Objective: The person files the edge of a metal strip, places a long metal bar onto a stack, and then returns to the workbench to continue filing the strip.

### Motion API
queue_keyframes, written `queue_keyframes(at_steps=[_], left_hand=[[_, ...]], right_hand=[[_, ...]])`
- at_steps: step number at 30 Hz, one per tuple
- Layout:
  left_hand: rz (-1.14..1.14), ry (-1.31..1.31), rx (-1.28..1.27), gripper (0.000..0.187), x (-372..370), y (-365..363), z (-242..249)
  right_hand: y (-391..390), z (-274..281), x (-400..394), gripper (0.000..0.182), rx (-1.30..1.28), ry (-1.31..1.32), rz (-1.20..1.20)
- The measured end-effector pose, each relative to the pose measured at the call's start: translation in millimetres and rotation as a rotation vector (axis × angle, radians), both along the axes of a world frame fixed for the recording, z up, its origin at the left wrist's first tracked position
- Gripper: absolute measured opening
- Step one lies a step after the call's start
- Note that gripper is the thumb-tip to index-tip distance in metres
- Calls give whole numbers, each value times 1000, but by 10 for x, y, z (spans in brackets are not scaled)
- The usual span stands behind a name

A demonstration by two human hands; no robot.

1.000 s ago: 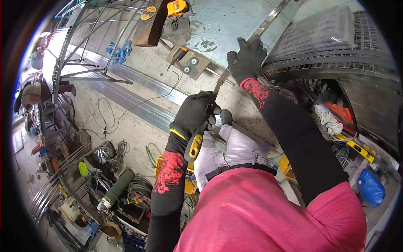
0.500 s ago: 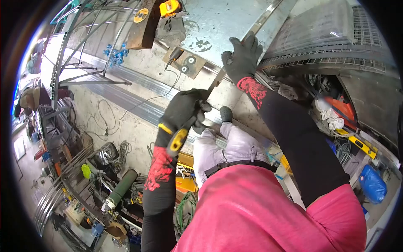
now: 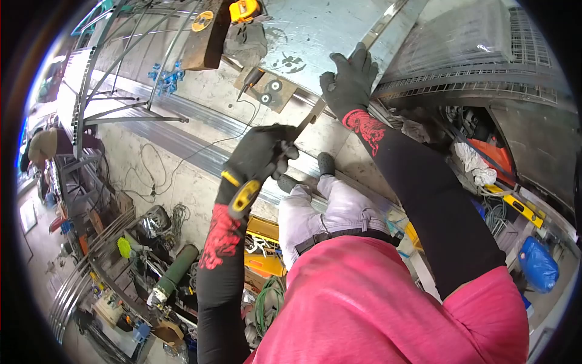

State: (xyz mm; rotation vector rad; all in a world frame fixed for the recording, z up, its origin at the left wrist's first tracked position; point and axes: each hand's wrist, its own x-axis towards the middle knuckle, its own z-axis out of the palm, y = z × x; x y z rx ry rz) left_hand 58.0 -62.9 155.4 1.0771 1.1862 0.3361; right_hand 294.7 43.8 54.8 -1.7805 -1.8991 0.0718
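Note:
My left hand, in a black glove, is closed around a tool with a yellow-and-black handle. The handle sticks out toward my wrist; the tool's working end is hidden. Just beyond my fingers, a flat metal strip juts past the edge of the pale sheet-metal surface. It lines up with a long metal straightedge on that surface, but my hand hides whether they are one piece. My right hand, also gloved, presses on the straightedge with fingers spread.
A yellow tape measure and a grey cloth lie at the far side. A board carries a black-handled tool with a cord. Long metal profiles lie on the floor. Wire mesh panels stand right. Another person bends at far left.
My left hand has drawn slightly down and left, toward my body, with the yellow-and-black handle. My right hand and the metal strip stay almost where they were.

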Motion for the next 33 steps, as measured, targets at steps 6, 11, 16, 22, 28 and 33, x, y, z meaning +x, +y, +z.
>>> queue_keyframes(at_steps=[6, 11, 16, 22, 28, 33], left_hand=[[-130, 117, 286, 33, 161, 48, 148], [182, -33, -253, 33, 140, 133, 112], [-33, 60, 13, 36, 64, 125, 127], [-170, 233, 221, 34, 288, 112, 370], [372, 165, -10, 27, 275, 495, 668], [447, -61, 13, 34, -231, 403, 981]], right_hand=[[63, 23, -23, 43, 12, -1, 7], [14, -20, 25, 46, -14, -34, 5], [1, 55, 24, 44, 3, 15, 15], [62, 2, -45, 44, 7, -13, 3], [24, 12, 9, 45, -71, -18, 4], [-14, 27, 16, 46, -106, -12, -1]])
